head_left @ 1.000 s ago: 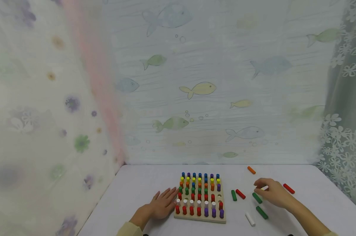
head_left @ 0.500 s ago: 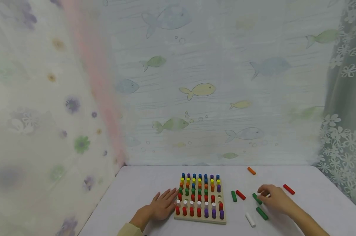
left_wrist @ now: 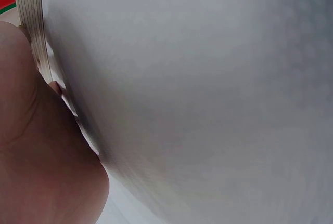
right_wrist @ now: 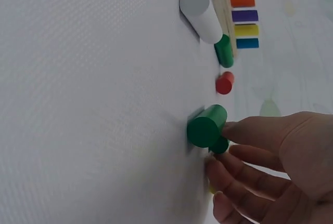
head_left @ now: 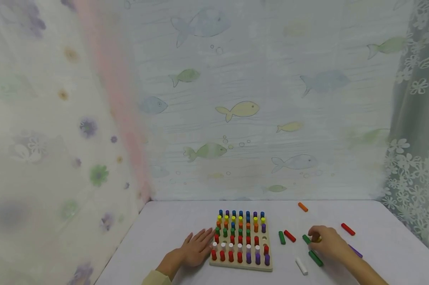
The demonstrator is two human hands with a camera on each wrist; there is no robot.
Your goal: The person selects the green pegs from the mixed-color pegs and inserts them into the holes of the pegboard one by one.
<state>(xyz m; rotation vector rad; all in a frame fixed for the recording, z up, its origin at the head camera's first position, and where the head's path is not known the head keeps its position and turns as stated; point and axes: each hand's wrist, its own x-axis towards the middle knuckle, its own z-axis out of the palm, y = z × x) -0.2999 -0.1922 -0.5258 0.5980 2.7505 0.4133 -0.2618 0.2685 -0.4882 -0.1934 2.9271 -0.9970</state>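
Flat on the white table, my left hand [head_left: 195, 248] has straight, spread fingers, their tips at the left edge of a wooden pegboard [head_left: 242, 267]. In the left wrist view, the board's side [left_wrist: 32, 16] shows beyond the heel of that hand. Upright pegs of several colours stand in rows on the board; a couple of round holes [head_left: 264, 238] show among them. To the right, my right hand [head_left: 328, 241] pinches a lying green peg [right_wrist: 220, 145] between thumb and fingers. Another green peg [right_wrist: 207, 128] lies right beside the thumb. Something yellow [head_left: 319, 239] peeks out by the fingers.
Around the right hand lie loose pegs: a white one [head_left: 301, 265], red ones [head_left: 290, 236] on both sides, another green one [head_left: 282, 237], an orange one [head_left: 303, 207] farther back and a purple one [head_left: 355, 250] by the wrist. A fish-print curtain [head_left: 242, 158] hangs behind the table.
My right hand has come down and toward me onto the green peg, which has shifted slightly left. The purple peg now shows beside the wrist. My left hand has stayed put.
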